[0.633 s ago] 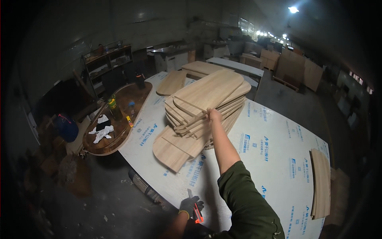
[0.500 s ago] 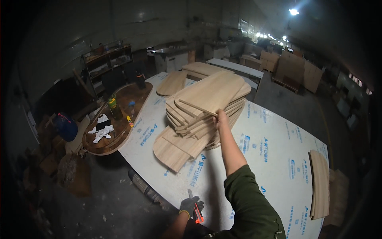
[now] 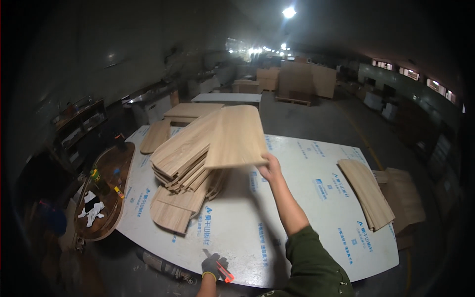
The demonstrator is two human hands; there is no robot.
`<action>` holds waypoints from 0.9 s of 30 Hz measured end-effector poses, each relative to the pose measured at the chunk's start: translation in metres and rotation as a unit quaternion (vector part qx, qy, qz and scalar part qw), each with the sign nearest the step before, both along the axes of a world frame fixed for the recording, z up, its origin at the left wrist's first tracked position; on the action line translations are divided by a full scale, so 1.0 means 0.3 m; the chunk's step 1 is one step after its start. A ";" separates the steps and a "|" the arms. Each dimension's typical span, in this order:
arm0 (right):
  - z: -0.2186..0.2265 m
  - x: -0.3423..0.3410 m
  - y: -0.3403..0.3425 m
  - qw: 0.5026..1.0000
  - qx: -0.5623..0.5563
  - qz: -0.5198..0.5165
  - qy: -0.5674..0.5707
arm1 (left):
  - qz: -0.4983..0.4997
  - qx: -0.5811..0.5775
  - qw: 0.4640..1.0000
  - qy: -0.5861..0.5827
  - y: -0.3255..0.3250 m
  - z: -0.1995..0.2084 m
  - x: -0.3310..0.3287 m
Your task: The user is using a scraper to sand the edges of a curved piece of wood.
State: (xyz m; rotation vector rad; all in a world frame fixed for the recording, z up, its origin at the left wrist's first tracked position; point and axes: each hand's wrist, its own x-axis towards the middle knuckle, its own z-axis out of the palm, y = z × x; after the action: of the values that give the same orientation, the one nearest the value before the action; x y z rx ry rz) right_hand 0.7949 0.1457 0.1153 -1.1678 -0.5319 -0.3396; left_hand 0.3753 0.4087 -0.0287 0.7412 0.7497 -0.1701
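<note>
My bare right hand (image 3: 269, 167) grips the near right corner of a wooden board (image 3: 236, 136) with a rounded far end. That board is raised and overlaps a stack of similar boards (image 3: 183, 143) to its left. In a dark glove with a yellow cuff, my left hand (image 3: 213, 266) is closed around an orange utility knife (image 3: 225, 272) near the front edge of the white table (image 3: 297, 208). The knife's blade is out and points away to the upper left. A rounded board (image 3: 170, 218) lies partly under the stack's near side.
At the right edge lies a pile of curved boards (image 3: 365, 193). A brown wooden tabletop (image 3: 104, 213) on the left bears white gloves (image 3: 92, 213), a green-yellow bottle (image 3: 99, 180) and a yellow item. Another rounded board (image 3: 156, 137) and large brown panels (image 3: 307, 79) stand farther back.
My right hand has lifted the top board off the stack and moved it to the right. The view has turned right. My left hand still holds the utility knife.
</note>
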 end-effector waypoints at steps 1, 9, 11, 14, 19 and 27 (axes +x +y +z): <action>-0.002 -0.212 0.229 0.963 0.150 0.192 0.119 | 0.077 -0.011 0.997 0.006 0.135 -0.061 -0.114; 0.067 -1.230 -0.374 0.968 0.139 0.087 0.189 | 0.080 0.002 0.997 0.004 0.077 0.017 -0.114; -0.026 -1.338 -0.490 0.963 0.134 0.025 0.234 | 0.067 0.004 0.998 -0.007 0.074 0.024 -0.123; -0.093 -1.483 -0.604 0.953 0.147 -0.020 0.264 | 0.058 0.095 0.994 0.001 0.030 0.084 -0.150; -0.317 -1.683 -0.726 0.915 0.229 0.016 0.331 | -0.026 0.033 0.999 -0.020 -0.046 -0.072 -0.040; -0.605 -1.826 -0.777 0.792 -0.030 0.208 0.573 | 0.146 0.017 0.984 0.098 -0.650 0.076 -0.944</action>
State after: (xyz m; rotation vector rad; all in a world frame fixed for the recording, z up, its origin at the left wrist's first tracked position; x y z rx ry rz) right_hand 0.2471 -0.0874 -0.0661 -1.0618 0.2990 0.7703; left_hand 0.0922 0.2136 -0.0060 0.6426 1.0426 0.0372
